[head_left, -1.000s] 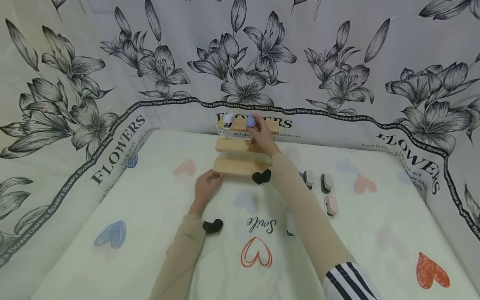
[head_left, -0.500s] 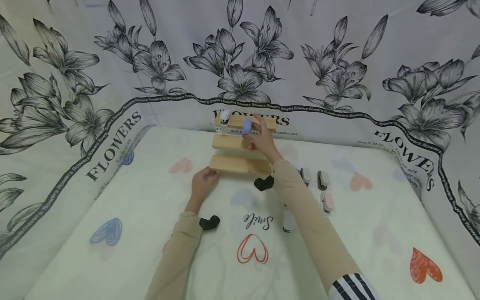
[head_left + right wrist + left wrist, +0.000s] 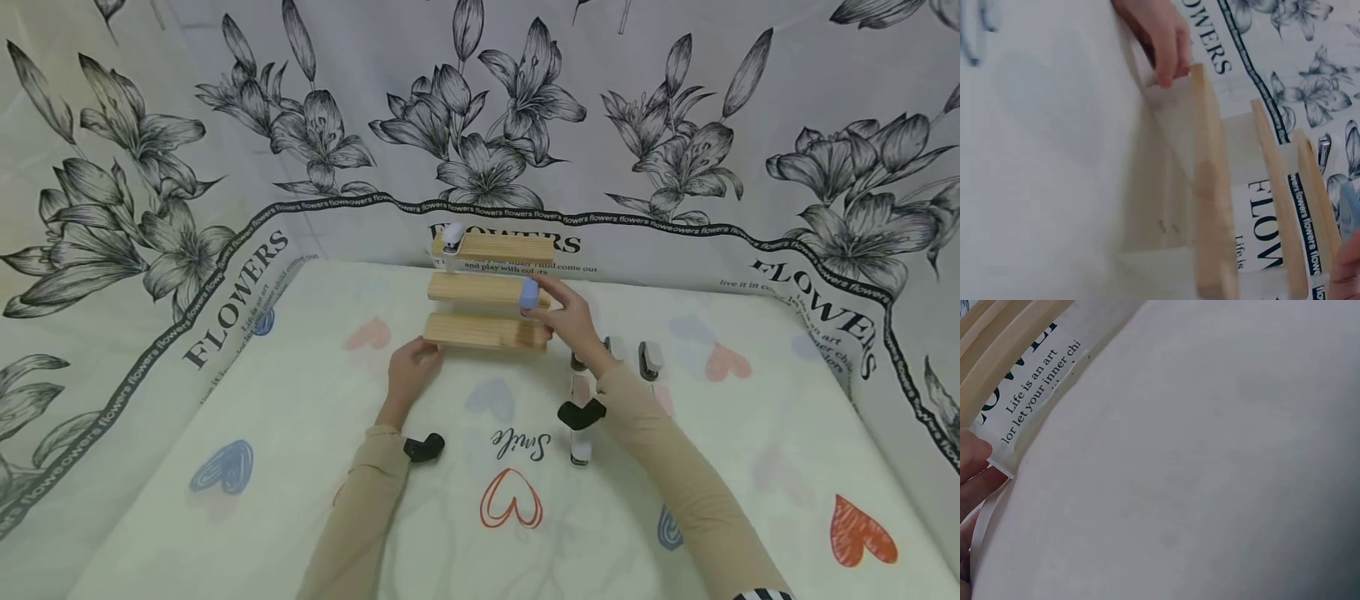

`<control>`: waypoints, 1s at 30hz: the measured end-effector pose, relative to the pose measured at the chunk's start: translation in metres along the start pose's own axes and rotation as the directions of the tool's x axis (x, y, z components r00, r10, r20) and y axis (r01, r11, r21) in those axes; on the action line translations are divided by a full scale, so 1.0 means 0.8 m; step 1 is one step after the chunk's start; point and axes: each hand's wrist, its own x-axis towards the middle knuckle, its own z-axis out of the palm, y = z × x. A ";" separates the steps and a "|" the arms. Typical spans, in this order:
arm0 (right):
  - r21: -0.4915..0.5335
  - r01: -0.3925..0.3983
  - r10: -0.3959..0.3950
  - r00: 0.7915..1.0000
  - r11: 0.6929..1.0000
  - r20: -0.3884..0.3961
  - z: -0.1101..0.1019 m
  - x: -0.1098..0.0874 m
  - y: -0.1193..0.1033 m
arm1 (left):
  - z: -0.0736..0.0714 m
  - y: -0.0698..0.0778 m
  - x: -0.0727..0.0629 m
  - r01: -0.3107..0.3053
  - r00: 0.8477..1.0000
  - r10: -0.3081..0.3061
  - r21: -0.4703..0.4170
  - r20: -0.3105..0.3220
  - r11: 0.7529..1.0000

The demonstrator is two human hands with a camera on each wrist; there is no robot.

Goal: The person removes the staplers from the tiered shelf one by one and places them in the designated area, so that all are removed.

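A three-tier wooden display shelf (image 3: 480, 327) with thin side panels stands near the back of the table. My left hand (image 3: 408, 372) grips its lower left corner; in the left wrist view, the fingers (image 3: 982, 487) are at the edge of the thin white side panel. Between the thumb and fingers of my right hand (image 3: 572, 323) is a small blue stapler (image 3: 529, 293), held at the right end of the middle tier. Whether it touches the wood I cannot tell. On the top tier's left end sits a white mini stapler (image 3: 452, 237).
Right of the shelf, several mini staplers lie on the table, among them a white one (image 3: 650, 361), a pink one (image 3: 581, 388) partly behind the right wrist's black strap (image 3: 581, 414), and another white one (image 3: 581, 447). A flower-printed cloth (image 3: 491, 100) hangs behind the shelf.
My right hand has brought the blue stapler from the top tier down and right to the middle tier's right end. The left hand keeps its place on the shelf corner.
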 end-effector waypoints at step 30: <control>-0.125 0.074 -0.072 0.997 0.989 0.023 -0.070 -0.210 0.029 | -0.002 0.004 -0.002 0.035 0.999 -0.035 0.013 0.032 0.999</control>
